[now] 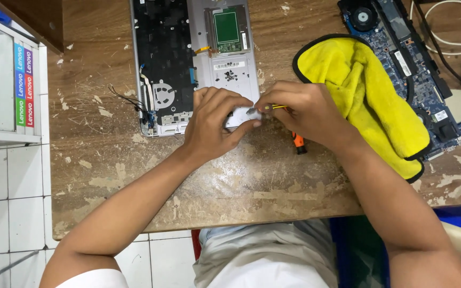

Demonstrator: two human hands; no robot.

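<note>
An opened laptop base (188,58) lies upside down on the worn wooden table (214,181), its dark keyboard back and a green circuit pad exposed. My left hand (214,122) rests at the base's near right corner and pinches a small pale part (238,116). My right hand (302,109) meets it from the right, fingers closed on a thin yellow-tipped tool (273,107) touching that part. An orange screwdriver handle (298,143) pokes out beneath my right hand.
A yellow cloth with black trim (369,101) lies right of my hands, partly over a blue motherboard (417,58). White cables (454,32) run at the top right. A white cabinet (6,80) stands left. The table's near edge is close to my lap.
</note>
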